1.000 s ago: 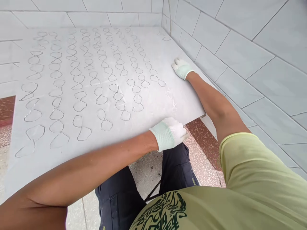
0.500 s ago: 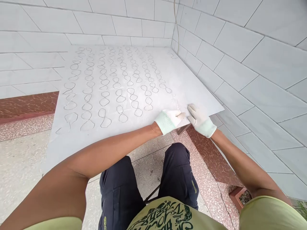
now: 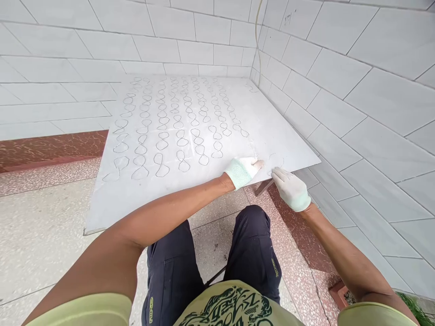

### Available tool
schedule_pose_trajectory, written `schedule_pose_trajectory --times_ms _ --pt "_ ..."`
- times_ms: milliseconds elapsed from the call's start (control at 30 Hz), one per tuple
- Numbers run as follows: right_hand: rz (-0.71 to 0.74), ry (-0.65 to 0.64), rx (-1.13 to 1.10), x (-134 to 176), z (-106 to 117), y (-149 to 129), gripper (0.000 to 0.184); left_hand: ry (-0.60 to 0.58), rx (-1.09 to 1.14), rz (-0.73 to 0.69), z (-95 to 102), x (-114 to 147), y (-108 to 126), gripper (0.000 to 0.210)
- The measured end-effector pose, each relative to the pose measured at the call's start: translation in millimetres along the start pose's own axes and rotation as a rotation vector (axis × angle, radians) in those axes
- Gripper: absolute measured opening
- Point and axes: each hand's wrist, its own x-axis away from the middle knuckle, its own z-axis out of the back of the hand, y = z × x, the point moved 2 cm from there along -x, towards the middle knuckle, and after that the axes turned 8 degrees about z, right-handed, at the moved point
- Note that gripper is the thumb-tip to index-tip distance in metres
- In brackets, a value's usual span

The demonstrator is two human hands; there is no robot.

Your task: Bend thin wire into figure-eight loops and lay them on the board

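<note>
The near edge of the tabletop (image 3: 292, 140) passes under both my hands, its corner at two o'clock from my right hand (image 3: 290, 188); a bare strip stretches toward twelve beside the tiled wall (image 3: 340, 113). I count eight columns of figure-eight loops (image 3: 162, 121), plus one faint loop (image 3: 282, 159) at eleven o'clock from my right hand, three from my left hand (image 3: 243, 172). My right fingers bunch narrowly; my left curls. Whether either grips anything, I can't tell.
</note>
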Motion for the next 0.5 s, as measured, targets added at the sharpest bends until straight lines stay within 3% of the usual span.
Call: schedule_pose_trajectory --times_ms 133,333,433,500 --pt "-0.008 -0.045 0.020 0.3 8.3 -5.2 0.061 -0.005 -0.040 0.001 -2.3 -0.6 -1.8 0.057" --pt "-0.017 -0.077 0.010 -9.8 16.0 -7.0 0.052 -0.014 -0.056 0.020 -3.0 -2.0 -3.6 0.053" --pt "-0.112 -0.023 -0.022 -16.3 24.1 0.5 0.052 0.085 0.041 -0.023 4.4 -0.7 0.6 0.032" --pt "-0.205 0.049 -0.050 -23.2 33.6 6.9 0.054 0.151 0.097 -0.059 9.5 -0.7 2.7 0.044"
